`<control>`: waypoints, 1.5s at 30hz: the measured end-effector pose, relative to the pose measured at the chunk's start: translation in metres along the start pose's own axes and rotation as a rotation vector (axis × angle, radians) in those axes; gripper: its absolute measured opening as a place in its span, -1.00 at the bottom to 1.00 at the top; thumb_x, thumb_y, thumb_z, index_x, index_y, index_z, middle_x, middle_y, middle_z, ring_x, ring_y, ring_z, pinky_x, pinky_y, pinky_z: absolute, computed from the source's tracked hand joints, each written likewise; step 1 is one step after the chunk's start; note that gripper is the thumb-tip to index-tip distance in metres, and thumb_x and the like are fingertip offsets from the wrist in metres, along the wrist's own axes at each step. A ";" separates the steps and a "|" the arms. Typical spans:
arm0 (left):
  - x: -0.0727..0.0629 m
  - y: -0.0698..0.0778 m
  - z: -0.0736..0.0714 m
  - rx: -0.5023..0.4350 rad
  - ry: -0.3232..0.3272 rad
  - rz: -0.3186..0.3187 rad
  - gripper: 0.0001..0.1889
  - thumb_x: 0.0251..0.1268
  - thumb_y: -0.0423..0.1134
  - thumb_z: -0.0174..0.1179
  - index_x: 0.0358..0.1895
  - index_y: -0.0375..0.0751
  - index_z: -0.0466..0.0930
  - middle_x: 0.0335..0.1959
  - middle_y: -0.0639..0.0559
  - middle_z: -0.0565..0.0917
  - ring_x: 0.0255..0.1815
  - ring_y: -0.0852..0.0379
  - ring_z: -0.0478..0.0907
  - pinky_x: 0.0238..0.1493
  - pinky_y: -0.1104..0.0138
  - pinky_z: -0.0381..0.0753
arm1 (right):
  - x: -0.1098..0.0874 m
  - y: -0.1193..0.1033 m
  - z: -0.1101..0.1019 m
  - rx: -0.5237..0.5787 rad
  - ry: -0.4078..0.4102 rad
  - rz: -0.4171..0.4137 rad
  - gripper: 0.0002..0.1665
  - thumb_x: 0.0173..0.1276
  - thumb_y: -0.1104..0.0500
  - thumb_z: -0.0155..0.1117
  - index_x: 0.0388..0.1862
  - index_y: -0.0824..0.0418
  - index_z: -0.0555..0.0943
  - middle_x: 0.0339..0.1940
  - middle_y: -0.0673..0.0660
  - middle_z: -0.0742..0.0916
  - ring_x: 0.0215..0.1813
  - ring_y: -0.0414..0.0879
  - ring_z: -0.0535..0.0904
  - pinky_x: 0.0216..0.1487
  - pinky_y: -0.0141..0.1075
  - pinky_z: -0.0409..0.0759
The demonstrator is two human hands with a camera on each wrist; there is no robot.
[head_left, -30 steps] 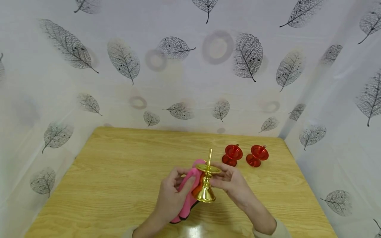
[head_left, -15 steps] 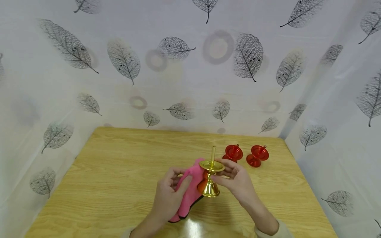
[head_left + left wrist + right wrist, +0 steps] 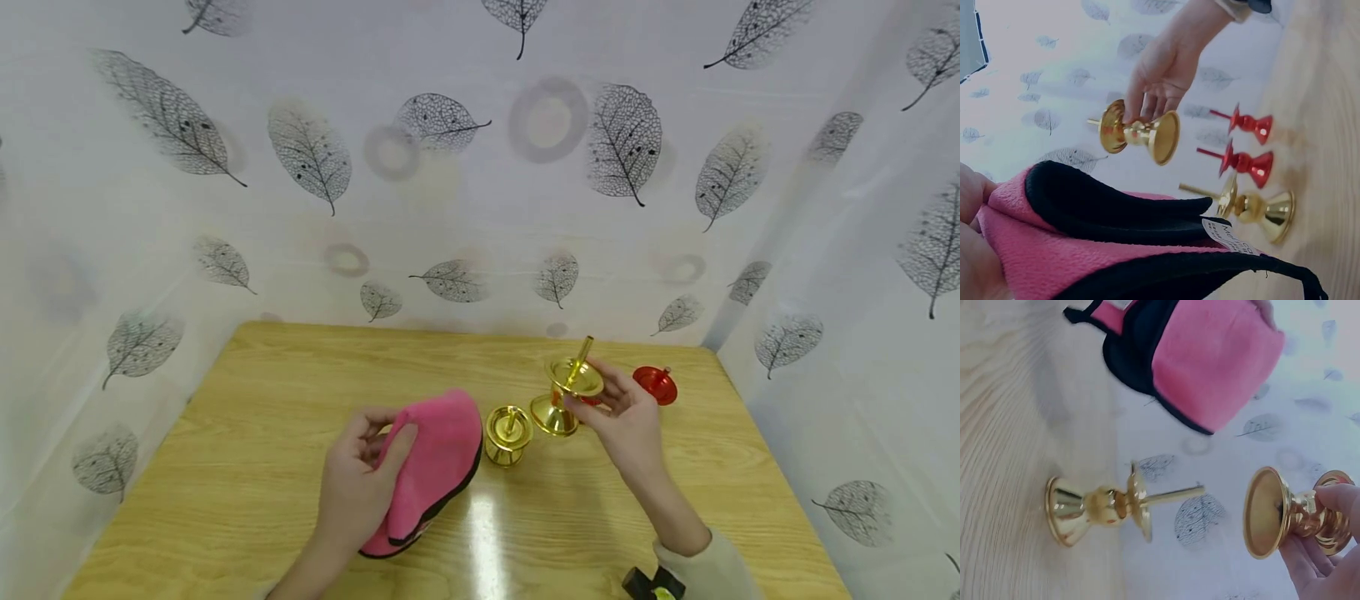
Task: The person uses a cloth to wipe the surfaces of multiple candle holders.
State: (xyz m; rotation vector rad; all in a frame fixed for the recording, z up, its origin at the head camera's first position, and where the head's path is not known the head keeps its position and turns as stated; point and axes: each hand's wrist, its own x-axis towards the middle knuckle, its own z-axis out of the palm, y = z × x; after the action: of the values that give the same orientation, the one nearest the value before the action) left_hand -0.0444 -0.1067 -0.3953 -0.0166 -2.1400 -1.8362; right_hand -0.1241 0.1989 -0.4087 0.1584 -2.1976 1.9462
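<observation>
My left hand (image 3: 356, 483) grips a folded pink cloth (image 3: 438, 446) with black edging; a white label (image 3: 1227, 235) shows inside its fold in the left wrist view. My right hand (image 3: 630, 421) pinches a shiny gold candle holder (image 3: 555, 417) by its stem, tilted and raised off the table, its hollow base facing the right wrist camera (image 3: 1265, 512). A second gold candle holder (image 3: 504, 456) stands upright on the table between the cloth and the right hand.
Two red candle holders stand toward the back right of the wood-grain table (image 3: 300, 367): one red holder (image 3: 655, 385) shows beside my right hand, the other is mostly hidden behind it. A leaf-patterned curtain (image 3: 480, 208) encloses the back and sides.
My right hand has carried the gold candle holder away from the cloth, up and to the right. My left hand has drawn the cloth left, and the second gold holder has come into sight.
</observation>
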 end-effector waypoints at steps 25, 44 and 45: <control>0.020 -0.011 -0.034 0.045 0.119 0.018 -0.88 0.44 -0.47 0.30 -0.06 -0.42 0.62 -0.18 0.53 0.73 -0.31 0.45 0.76 -0.43 0.49 0.76 | 0.070 0.077 0.052 -0.156 -0.082 -0.008 -0.24 0.20 0.42 0.59 0.39 0.36 0.54 0.14 0.43 0.77 0.08 -0.01 0.77 0.04 -0.41 0.80; 0.020 -0.022 -0.027 0.036 0.069 -0.019 -0.88 0.47 -0.39 0.31 -0.05 -0.35 0.62 -0.12 0.36 0.77 -0.28 0.40 0.78 -0.41 0.43 0.79 | 0.084 0.118 0.075 -0.244 -0.148 0.072 -0.22 0.20 0.37 0.61 0.39 0.35 0.50 0.07 0.39 0.79 0.09 0.25 0.79 -0.05 -0.28 0.84; 0.020 -0.022 -0.026 0.039 0.069 -0.020 -0.88 0.47 -0.38 0.31 -0.05 -0.34 0.62 -0.11 0.30 0.78 -0.28 0.40 0.78 -0.41 0.43 0.79 | 0.084 0.119 0.076 -0.233 -0.150 0.072 -0.22 0.19 0.37 0.61 0.38 0.36 0.50 0.08 0.40 0.79 0.09 0.27 0.79 -0.03 -0.27 0.85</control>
State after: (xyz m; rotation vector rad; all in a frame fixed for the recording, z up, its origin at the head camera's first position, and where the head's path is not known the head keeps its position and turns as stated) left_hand -0.0623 -0.1401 -0.4087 0.0755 -2.1360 -1.7784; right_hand -0.2377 0.1431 -0.5137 0.1980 -2.5396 1.7463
